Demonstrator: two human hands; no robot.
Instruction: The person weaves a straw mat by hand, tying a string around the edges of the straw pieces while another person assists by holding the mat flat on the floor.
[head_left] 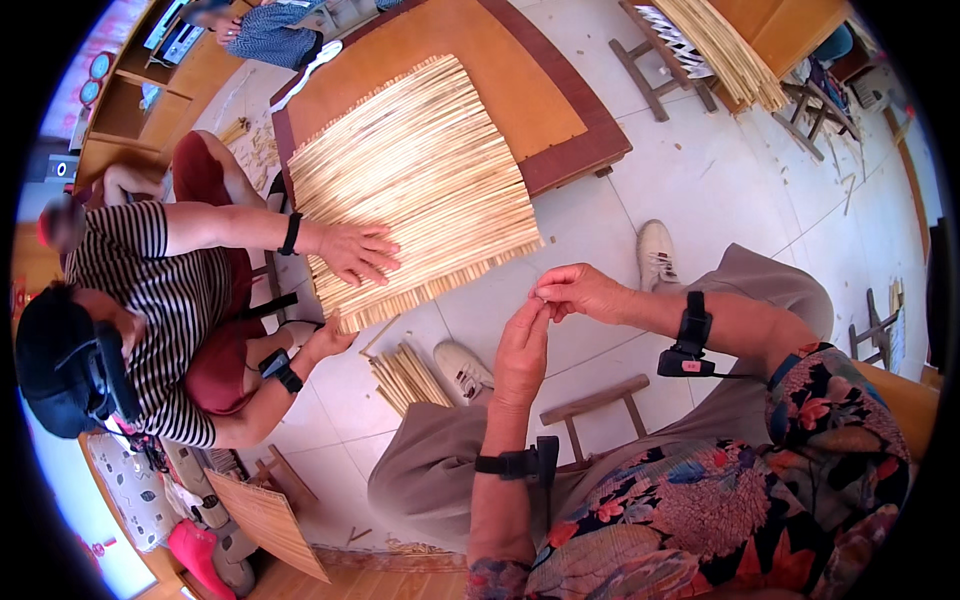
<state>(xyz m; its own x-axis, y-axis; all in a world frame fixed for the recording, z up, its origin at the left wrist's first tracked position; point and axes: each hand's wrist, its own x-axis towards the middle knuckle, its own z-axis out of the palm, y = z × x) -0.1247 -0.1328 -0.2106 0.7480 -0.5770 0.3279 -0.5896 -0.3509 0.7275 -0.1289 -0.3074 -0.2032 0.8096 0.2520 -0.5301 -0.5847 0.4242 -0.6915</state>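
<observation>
My left hand [524, 338] and my right hand [585, 293] meet in front of me, fingertips pinched together around something too small to name. Just beyond them lies a mat of straw-coloured reed sticks [420, 170], resting on a low table [560, 130] and jutting over its near edge. A co-worker in a striped shirt, on the left, lays one flat hand [360, 252] on the mat. The co-worker's other hand [328, 342] is at the mat's near left corner.
A bundle of cut sticks [408, 378] lies on the tiled floor by my shoe [463, 368]. A small wooden stool frame [598, 408] stands between my legs. Long sticks [725, 50] rest on a stand at the far right. Another person [275, 35] sits beyond the table.
</observation>
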